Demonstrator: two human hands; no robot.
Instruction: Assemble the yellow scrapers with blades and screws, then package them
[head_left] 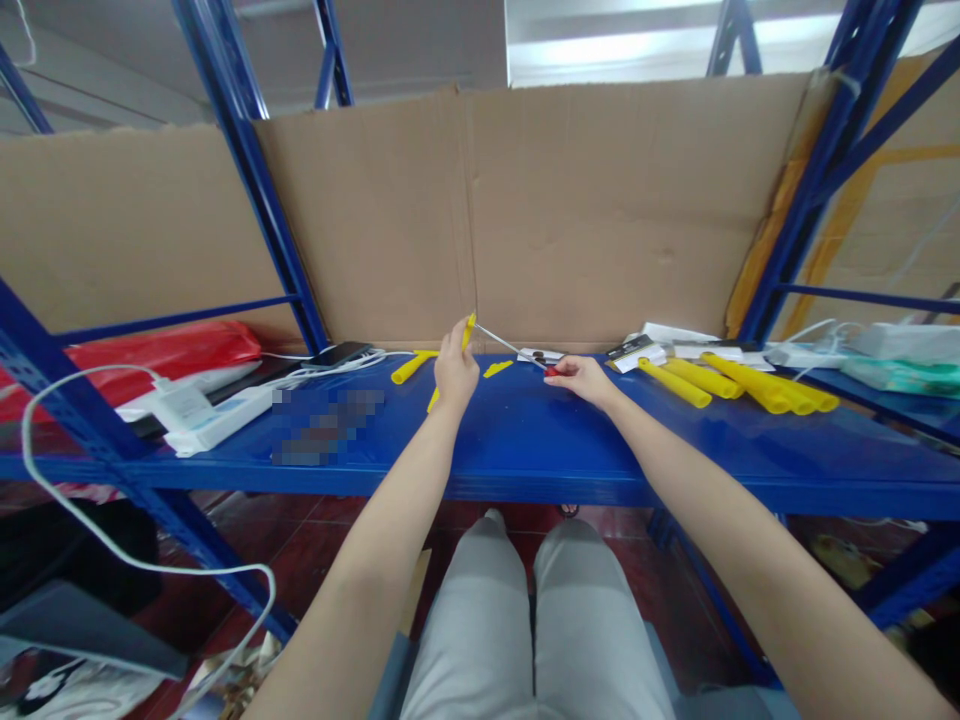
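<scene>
Yellow piece (469, 332) is standing tilted in the left hand (457, 366), over the blue shelf (517, 430); I am seeing the fingers curling round its middle, seemingly for a steady grip. The right hand (581, 380) is pinching the grip of a red-handled tool (552, 371), whose thin shaft is slanting up toward the piece's top, presumably to align with it; contact I am not managing to confirm. Yellow tubes (675, 383) are lying rightward, apparently grouped within reach.

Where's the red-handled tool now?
The tool is near the middle of the head view, its red handle in the right hand, its shaft slanting up and left toward the yellow piece in the left hand.
</scene>
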